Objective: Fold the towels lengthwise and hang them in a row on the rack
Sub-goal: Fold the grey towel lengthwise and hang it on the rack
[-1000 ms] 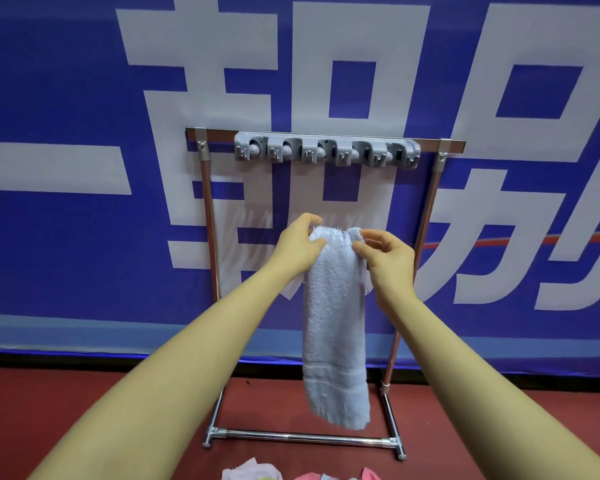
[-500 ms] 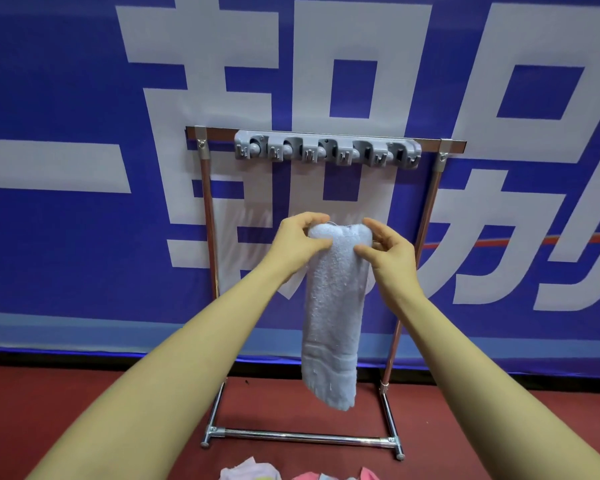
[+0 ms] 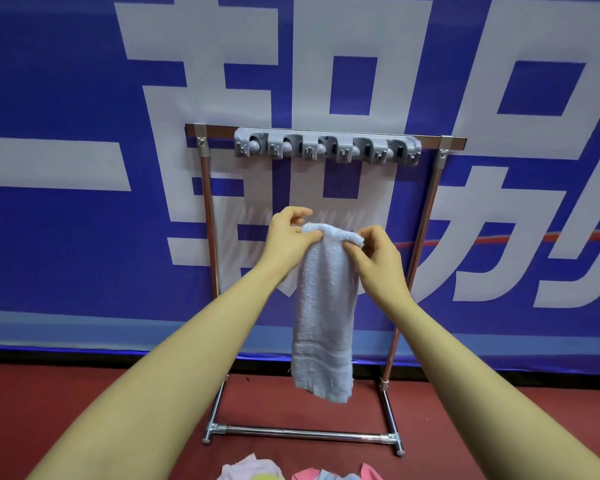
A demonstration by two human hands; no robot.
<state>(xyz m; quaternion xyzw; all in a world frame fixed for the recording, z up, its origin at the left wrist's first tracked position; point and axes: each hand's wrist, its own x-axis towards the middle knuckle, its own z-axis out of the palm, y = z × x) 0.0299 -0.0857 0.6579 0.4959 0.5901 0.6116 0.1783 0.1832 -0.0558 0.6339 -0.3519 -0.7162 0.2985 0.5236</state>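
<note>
A pale blue towel (image 3: 324,306), folded into a long narrow strip, hangs down in front of me. My left hand (image 3: 288,240) pinches its top left corner and my right hand (image 3: 378,258) pinches its top right corner. Behind them stands a metal rack (image 3: 207,209) whose top bar carries a grey strip of clips (image 3: 326,148), all without towels. The towel's top edge is well below the clips.
A blue banner with big white characters (image 3: 84,237) hangs right behind the rack. The rack's chrome base bar (image 3: 302,434) rests on the red floor. Several pink, white and blue towels (image 3: 253,471) lie at the bottom edge of view.
The towel's lower end has swung slightly and its top edge is now bunched narrower between my hands. Both hands stay at about the same height below the clips.
</note>
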